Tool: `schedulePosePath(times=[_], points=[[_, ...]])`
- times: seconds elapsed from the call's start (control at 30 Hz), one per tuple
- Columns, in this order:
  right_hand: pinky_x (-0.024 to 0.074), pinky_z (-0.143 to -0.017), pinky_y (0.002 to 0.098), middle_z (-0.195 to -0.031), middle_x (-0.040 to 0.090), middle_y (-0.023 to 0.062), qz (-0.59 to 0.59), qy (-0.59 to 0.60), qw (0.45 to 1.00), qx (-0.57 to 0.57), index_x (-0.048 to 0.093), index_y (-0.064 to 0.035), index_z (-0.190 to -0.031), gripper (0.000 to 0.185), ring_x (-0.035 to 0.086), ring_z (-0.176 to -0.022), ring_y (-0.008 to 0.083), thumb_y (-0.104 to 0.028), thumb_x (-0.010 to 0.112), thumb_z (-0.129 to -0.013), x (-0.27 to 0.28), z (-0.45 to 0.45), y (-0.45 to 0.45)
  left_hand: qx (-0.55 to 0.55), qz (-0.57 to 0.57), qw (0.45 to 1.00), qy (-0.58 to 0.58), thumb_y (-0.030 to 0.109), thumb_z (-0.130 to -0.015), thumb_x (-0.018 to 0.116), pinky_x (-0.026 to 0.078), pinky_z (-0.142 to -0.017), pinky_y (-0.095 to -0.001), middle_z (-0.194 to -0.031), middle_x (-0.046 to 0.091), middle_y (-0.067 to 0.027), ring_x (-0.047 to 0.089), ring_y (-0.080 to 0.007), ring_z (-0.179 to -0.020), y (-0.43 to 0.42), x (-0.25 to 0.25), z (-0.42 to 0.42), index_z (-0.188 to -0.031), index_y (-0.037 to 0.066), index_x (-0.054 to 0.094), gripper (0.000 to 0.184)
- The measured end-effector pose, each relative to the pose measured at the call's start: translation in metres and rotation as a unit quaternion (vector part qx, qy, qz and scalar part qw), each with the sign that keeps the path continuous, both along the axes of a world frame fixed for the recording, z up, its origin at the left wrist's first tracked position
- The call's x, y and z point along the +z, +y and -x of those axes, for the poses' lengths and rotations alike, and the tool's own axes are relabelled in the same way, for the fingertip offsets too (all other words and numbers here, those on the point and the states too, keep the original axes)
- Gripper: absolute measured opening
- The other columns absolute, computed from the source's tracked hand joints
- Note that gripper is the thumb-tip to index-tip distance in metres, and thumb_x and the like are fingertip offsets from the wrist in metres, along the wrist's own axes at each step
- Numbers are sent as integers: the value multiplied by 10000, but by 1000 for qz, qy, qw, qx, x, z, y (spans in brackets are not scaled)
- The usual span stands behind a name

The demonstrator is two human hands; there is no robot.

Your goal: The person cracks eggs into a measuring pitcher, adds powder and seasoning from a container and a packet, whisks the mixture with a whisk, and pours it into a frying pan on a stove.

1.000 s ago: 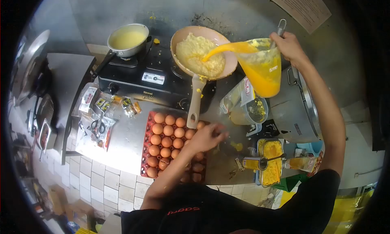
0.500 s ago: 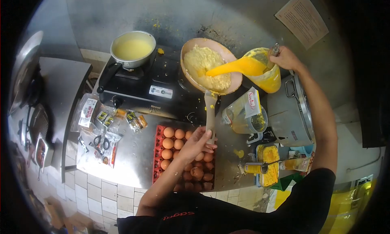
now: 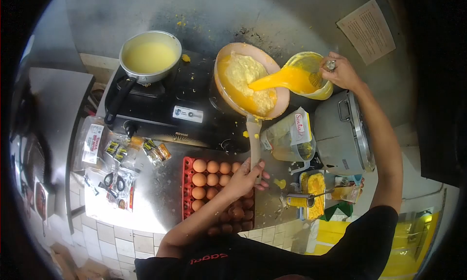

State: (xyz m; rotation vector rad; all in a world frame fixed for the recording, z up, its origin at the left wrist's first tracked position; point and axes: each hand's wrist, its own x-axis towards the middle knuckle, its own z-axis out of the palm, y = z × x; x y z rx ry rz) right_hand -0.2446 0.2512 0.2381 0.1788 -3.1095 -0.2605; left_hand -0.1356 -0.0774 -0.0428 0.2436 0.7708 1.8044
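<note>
My left hand (image 3: 246, 179) is closed round the pale handle of a frying pan (image 3: 283, 105), which stands tilted over the stove's right side. Soft, pale-yellow egg (image 3: 245, 71) fills the middle of the pan, with orange liquid egg around it. At the pan's right, my right hand (image 3: 342, 73) grips a tipped plastic pitcher (image 3: 325, 91) near its rim. A whisk (image 3: 315, 78) stands in the pitcher, its handle end held against the same hand. Beaten egg (image 3: 277, 79) streams over the lip into the pan. How my fingers wrap the pitcher's handle is hidden.
A saucepan (image 3: 173, 61) of yellow liquid sits on the black stove (image 3: 160, 102). Below are a red egg tray (image 3: 187, 192) and seasoning packets with scissors (image 3: 116, 181). Another jug (image 3: 282, 139), a large lidded pot (image 3: 335, 144) and a container of yellow food (image 3: 315, 185) stand right.
Beaten egg keeps pouring, and more orange liquid now surrounds the pale egg in the pan. The pitcher is tipped further. My left hand stays on the pan handle; the view has shifted slightly.
</note>
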Motion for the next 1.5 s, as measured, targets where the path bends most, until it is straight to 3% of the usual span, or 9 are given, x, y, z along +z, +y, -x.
schedulePosePath(times=[0.1,0.3,0.7,0.8,1.23,1.5], points=[[476,-728,401,-828,548,124,-9,23,1000,-7,664,-74,-913,200,575,-789,300,-232,696,-794,2,1,-9,-3,-16,1000,10,420,-1021,507,559,-647,-300,-942,610,-97,652,-179,-738,0,0,1,-1228,58,414,427],[487,-711,381,-830,538,104,-29,46,998,9,670,-90,-934,214,586,-771,286,-240,716,-789,2,4,-23,-19,-23,1000,3,333,-1046,479,557,-665,-290,-941,623,-86,663,-174,-765,4,-7,1,-1277,71,415,355],[492,-695,385,-830,521,91,-37,50,997,35,669,-118,-934,201,583,-761,284,-233,724,-779,0,16,-35,-29,-17,999,3,346,-1040,494,536,-652,-291,-944,611,-75,648,-157,-762,2,-6,4,-1201,62,431,332],[491,-689,385,-824,515,87,-38,49,998,34,668,-120,-928,201,581,-755,279,-236,728,-775,-1,17,-39,-30,-7,999,9,317,-1050,478,538,-659,-291,-941,632,-81,645,-151,-768,4,-9,2,-1253,67,430,326],[515,-682,409,-846,531,78,-63,45,996,54,658,-135,-912,173,599,-743,284,-240,721,-790,-5,17,-48,-25,-20,999,8,342,-1037,501,542,-650,-292,-949,623,-95,663,-168,-757,4,-13,1,-1217,40,420,361],[499,-646,365,-808,497,70,-65,48,994,77,699,-119,-929,187,571,-704,244,-194,739,-763,-6,15,-49,-8,-38,999,12,326,-1042,492,544,-645,-290,-938,621,-98,657,-169,-746,8,-20,-3,-1208,35,427,341]])
